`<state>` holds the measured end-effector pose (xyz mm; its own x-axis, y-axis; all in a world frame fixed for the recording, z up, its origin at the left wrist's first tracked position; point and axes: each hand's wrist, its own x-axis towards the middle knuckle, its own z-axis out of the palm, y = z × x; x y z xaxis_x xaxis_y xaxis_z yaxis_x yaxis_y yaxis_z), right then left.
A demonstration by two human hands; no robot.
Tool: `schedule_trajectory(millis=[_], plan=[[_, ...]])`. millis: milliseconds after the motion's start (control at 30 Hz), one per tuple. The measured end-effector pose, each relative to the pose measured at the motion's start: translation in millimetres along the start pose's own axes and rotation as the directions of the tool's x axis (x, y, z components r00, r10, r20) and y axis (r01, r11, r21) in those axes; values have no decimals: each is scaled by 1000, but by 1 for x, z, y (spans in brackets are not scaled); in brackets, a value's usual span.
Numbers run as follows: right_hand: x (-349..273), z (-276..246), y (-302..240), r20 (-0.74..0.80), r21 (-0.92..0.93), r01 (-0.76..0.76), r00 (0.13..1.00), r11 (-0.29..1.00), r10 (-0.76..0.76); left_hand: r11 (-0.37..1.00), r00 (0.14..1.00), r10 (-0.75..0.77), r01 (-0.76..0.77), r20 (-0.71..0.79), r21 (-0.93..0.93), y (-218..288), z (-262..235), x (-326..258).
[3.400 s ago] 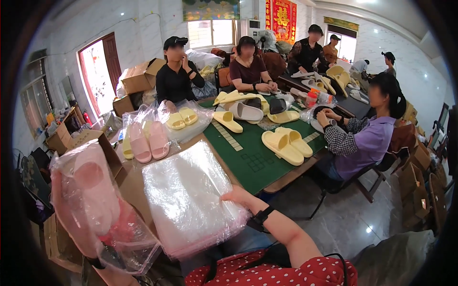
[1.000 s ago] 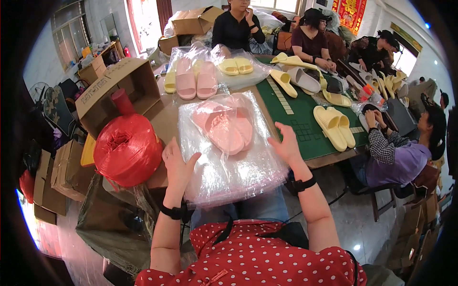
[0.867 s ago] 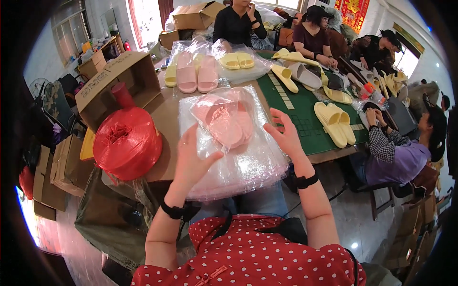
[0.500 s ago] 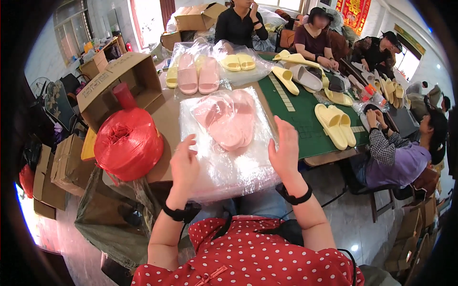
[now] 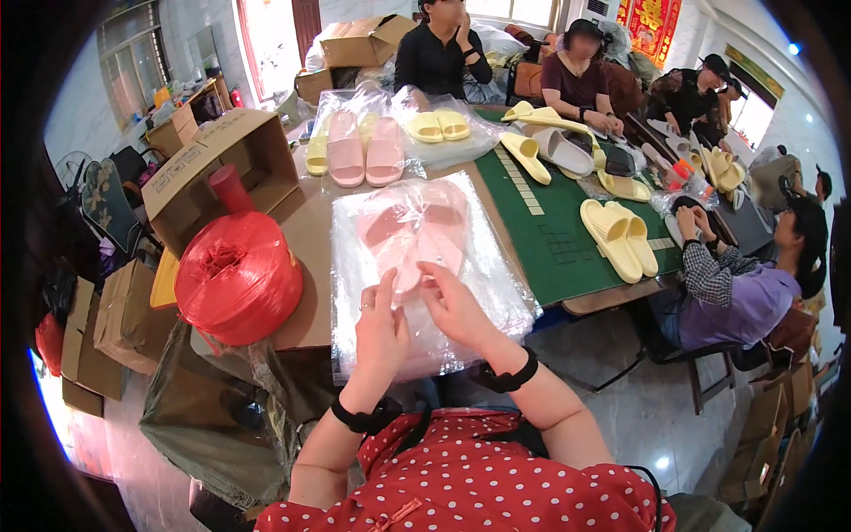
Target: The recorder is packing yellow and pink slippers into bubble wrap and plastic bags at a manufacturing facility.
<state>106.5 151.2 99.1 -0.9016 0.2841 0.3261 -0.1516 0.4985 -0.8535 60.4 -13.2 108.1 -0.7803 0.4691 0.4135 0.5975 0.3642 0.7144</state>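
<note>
A pair of pink slippers [image 5: 415, 232] lies inside a clear plastic bag [image 5: 483, 253], on a stack of similar shiny bags in front of me. My left hand [image 5: 381, 326] is over the near end of the slippers, fingers stretched forward and parted. Beside it, my right hand [image 5: 454, 309] reaches in from the right, thumb and forefinger apart over the slippers' near ends. Whether either hand's fingertips touch the plastic is hard to make out. Neither hand shows anything gripped.
Left stand a big red spool of plastic twine [image 5: 238, 279] and an open cardboard box [image 5: 222, 168]. Beyond the stack lie more pink slippers [image 5: 363, 149] and yellow slippers [image 5: 439, 126] on plastic. A green mat [image 5: 554, 239] at right bears yellow slippers [image 5: 618, 239]. Several co-workers sit around the table.
My hands, wide apart on either side of the bag before, have come together over the near end of the slippers. The bagged slippers lie slightly nearer to me.
</note>
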Motion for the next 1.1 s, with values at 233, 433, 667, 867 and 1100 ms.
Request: schedule_trajectory(millis=[233, 433, 667, 867, 1100], plan=[[-5, -1, 21, 27, -140, 207, 978, 968, -205, 929, 985, -168, 146, -37, -340, -14, -8, -10], [-6, -5, 23, -28, -407, 176, 978, 896, -205, 990, 978, -7, -22, -209, -136, -7, -33, -10], [-9, -31, 8, -1, -753, -1, 1000, 658, 2, 906, 957, -117, -6, -264, -424, -8, -33, -23], [-31, -33, 40, 141, -758, 174, 985, 628, -103, 919, 970, -134, 45, -201, -392, -31, -38, -42], [-68, -81, -85, 405, -143, 255, 897, 956, -179, 975, 962, 214, -200, -170, 93, -10, -49, -31]])
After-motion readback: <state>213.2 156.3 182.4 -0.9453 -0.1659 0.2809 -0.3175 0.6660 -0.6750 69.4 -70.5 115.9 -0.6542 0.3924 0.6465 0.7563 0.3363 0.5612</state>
